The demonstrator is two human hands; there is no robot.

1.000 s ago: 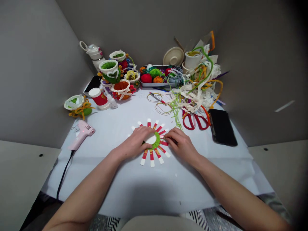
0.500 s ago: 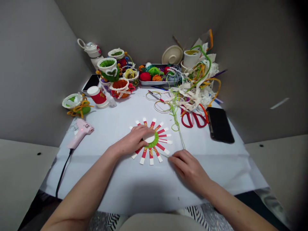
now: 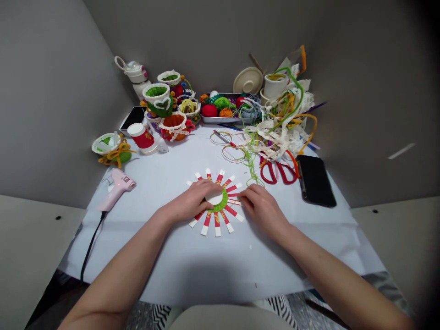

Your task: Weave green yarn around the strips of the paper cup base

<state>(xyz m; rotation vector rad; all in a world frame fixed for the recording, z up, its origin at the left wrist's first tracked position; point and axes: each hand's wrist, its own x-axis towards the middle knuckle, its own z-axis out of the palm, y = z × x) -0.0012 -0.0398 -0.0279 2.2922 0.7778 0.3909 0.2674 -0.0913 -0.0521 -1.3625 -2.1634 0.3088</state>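
Note:
A paper cup cut into red-and-white strips [image 3: 217, 220] lies splayed on the table like a sunburst. Green yarn [image 3: 225, 200] is woven in a ring around its white round base. My left hand [image 3: 190, 200] grips the cup's left side, thumb and fingers on either side of the base. At the right-hand strips, my right hand [image 3: 264, 208] is closed in a pinch on the green yarn strand, which is hard to see at the fingertips. Loose green yarn [image 3: 252, 170] trails behind that hand toward a tangled pile.
A pink glue gun [image 3: 118, 188] with a black cord lies left. Decorated yarn baskets [image 3: 158, 98] and a red-and-white cup [image 3: 141, 137] stand behind it. At the back is a tray of yarn balls [image 3: 228, 120]. Red-handled scissors [image 3: 279, 173], lace trims [image 3: 285, 133] and a phone [image 3: 315, 181] sit right.
My right hand has moved up and slightly left, from below the cup's lower right to its right-hand strips, bringing the yarn along. My left hand keeps its hold.

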